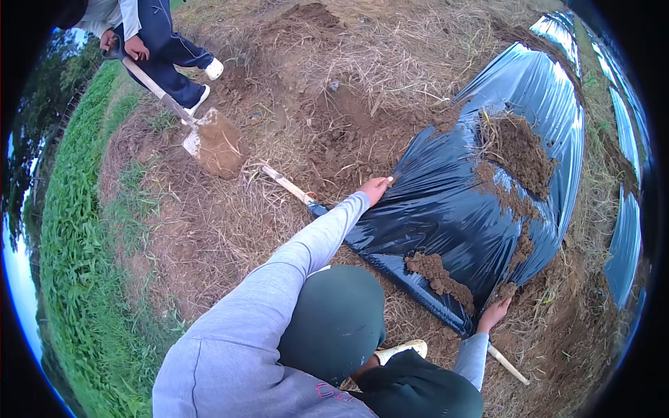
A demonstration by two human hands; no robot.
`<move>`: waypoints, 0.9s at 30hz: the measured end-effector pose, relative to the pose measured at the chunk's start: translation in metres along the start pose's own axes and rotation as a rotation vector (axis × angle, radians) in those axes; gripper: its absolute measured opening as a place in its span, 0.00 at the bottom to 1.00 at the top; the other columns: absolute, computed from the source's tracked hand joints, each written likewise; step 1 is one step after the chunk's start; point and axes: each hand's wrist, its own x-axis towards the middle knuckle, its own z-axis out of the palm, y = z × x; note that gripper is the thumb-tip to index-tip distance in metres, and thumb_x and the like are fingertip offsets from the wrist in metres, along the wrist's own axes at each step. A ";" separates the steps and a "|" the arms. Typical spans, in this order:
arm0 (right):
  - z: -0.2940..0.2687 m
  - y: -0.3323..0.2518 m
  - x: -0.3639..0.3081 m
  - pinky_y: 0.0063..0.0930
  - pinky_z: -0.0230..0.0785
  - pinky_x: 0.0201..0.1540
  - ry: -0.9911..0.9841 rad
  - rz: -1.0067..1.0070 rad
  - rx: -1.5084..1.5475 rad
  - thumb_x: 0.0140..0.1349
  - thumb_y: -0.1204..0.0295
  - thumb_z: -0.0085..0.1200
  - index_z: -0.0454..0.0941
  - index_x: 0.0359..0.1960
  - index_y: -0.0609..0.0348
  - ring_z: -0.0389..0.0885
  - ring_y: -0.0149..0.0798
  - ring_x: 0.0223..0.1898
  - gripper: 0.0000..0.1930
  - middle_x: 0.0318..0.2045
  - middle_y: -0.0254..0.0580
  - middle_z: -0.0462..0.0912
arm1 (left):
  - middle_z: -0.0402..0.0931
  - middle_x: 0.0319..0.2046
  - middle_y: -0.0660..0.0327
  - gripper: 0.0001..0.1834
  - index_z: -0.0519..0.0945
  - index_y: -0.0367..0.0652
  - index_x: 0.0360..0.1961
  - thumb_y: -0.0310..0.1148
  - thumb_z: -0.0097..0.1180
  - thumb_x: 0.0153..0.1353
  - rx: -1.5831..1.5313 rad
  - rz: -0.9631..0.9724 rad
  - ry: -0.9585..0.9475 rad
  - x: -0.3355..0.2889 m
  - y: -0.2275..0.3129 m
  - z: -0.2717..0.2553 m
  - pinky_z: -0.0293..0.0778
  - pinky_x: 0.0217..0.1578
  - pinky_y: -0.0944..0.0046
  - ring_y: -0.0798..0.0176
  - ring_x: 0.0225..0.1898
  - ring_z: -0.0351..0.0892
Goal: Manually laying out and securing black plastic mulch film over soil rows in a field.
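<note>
Black plastic film lies stretched over the bed, with the rest wound on a wooden pole that sticks out at both ends of the roll. At the film's left edge, my left hand pinches the plastic, arm stretched forward. My right hand is closed on the opposite edge, close to the roll and a small clump of soil. Loose brown soil rests on the film between my hands. Farther up the sheet sits a larger heap of soil. I am crouching just behind the roll.
At the upper left a person in dark trousers holds a shovel, its soil-caked blade at the ground. Dry straw and bare earth surround the bed. Green plants grow at far left; more film-covered rows run along the right.
</note>
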 end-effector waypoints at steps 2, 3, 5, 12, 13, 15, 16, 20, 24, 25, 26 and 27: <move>-0.001 0.008 0.001 0.38 0.65 0.55 -0.052 0.102 -0.005 0.71 0.71 0.38 0.65 0.60 0.72 0.74 0.58 0.53 0.20 0.53 0.65 0.75 | 0.79 0.34 0.59 0.25 0.77 0.40 0.47 0.50 0.39 0.71 -0.036 0.043 -0.004 0.000 0.003 -0.001 0.67 0.48 0.64 0.64 0.37 0.74; -0.001 0.013 0.002 0.38 0.64 0.56 -0.044 0.102 -0.033 0.71 0.72 0.38 0.64 0.61 0.72 0.74 0.57 0.54 0.21 0.54 0.64 0.74 | 0.79 0.33 0.59 0.25 0.78 0.40 0.47 0.51 0.38 0.71 -0.020 0.002 -0.020 -0.002 0.005 -0.001 0.68 0.47 0.64 0.63 0.37 0.74; 0.000 0.020 0.004 0.36 0.62 0.59 -0.075 0.142 -0.060 0.71 0.73 0.38 0.62 0.62 0.73 0.71 0.55 0.58 0.21 0.58 0.62 0.71 | 0.80 0.37 0.56 0.26 0.78 0.41 0.47 0.52 0.37 0.71 -0.017 0.015 -0.019 -0.003 0.008 -0.003 0.67 0.50 0.62 0.58 0.41 0.76; -0.004 0.013 0.003 0.35 0.63 0.58 -0.095 0.075 -0.066 0.71 0.72 0.36 0.62 0.62 0.72 0.73 0.56 0.56 0.21 0.57 0.62 0.72 | 0.80 0.40 0.52 0.28 0.80 0.40 0.43 0.54 0.38 0.70 0.036 -0.017 0.000 -0.005 0.010 -0.007 0.68 0.49 0.59 0.52 0.44 0.78; -0.005 0.011 0.003 0.36 0.64 0.57 -0.090 0.081 -0.064 0.71 0.72 0.37 0.63 0.62 0.72 0.73 0.56 0.55 0.21 0.56 0.63 0.73 | 0.80 0.40 0.53 0.27 0.80 0.40 0.43 0.54 0.38 0.70 0.034 -0.020 0.012 -0.005 0.008 -0.006 0.68 0.49 0.59 0.53 0.43 0.78; -0.007 0.008 0.003 0.36 0.64 0.57 -0.065 0.050 -0.070 0.71 0.72 0.37 0.63 0.62 0.72 0.74 0.56 0.54 0.21 0.55 0.63 0.74 | 0.80 0.38 0.54 0.27 0.80 0.41 0.43 0.53 0.38 0.70 0.068 -0.031 0.014 -0.002 0.005 -0.004 0.68 0.49 0.61 0.55 0.42 0.78; -0.008 0.007 0.003 0.36 0.64 0.56 -0.076 0.096 -0.091 0.70 0.73 0.37 0.63 0.62 0.71 0.74 0.56 0.53 0.21 0.54 0.63 0.74 | 0.80 0.36 0.56 0.27 0.78 0.39 0.45 0.53 0.39 0.70 0.018 -0.008 0.026 -0.001 0.003 -0.002 0.68 0.49 0.63 0.60 0.40 0.76; -0.008 0.002 0.002 0.39 0.67 0.51 -0.030 0.060 -0.109 0.67 0.76 0.39 0.66 0.59 0.72 0.76 0.59 0.50 0.20 0.49 0.65 0.77 | 0.81 0.37 0.59 0.27 0.79 0.38 0.47 0.52 0.40 0.71 0.013 0.010 0.011 0.004 -0.005 -0.002 0.68 0.49 0.66 0.66 0.40 0.76; -0.013 -0.006 0.002 0.37 0.65 0.55 -0.080 0.129 -0.107 0.68 0.75 0.39 0.66 0.59 0.72 0.75 0.57 0.53 0.20 0.53 0.64 0.75 | 0.80 0.36 0.60 0.26 0.78 0.37 0.47 0.51 0.41 0.71 -0.037 -0.012 0.026 0.003 -0.011 -0.003 0.67 0.48 0.68 0.68 0.39 0.74; -0.014 -0.008 0.001 0.38 0.66 0.54 -0.059 0.131 -0.129 0.68 0.75 0.39 0.66 0.59 0.72 0.75 0.58 0.53 0.20 0.52 0.65 0.75 | 0.80 0.36 0.60 0.27 0.78 0.37 0.47 0.51 0.41 0.71 -0.034 0.013 0.044 0.001 -0.013 -0.003 0.67 0.48 0.68 0.68 0.39 0.74; -0.015 -0.008 0.002 0.39 0.66 0.53 -0.035 0.197 -0.155 0.67 0.75 0.40 0.67 0.59 0.72 0.75 0.59 0.52 0.20 0.51 0.66 0.76 | 0.80 0.36 0.60 0.27 0.78 0.37 0.47 0.52 0.41 0.70 -0.004 -0.008 0.077 0.000 -0.013 -0.003 0.67 0.48 0.68 0.68 0.40 0.74; -0.017 -0.008 0.001 0.40 0.67 0.52 -0.004 0.155 -0.139 0.67 0.75 0.40 0.67 0.58 0.71 0.75 0.60 0.51 0.20 0.49 0.66 0.76 | 0.80 0.37 0.59 0.27 0.78 0.37 0.48 0.52 0.41 0.70 -0.039 -0.023 0.049 0.000 -0.013 -0.003 0.67 0.49 0.67 0.67 0.40 0.74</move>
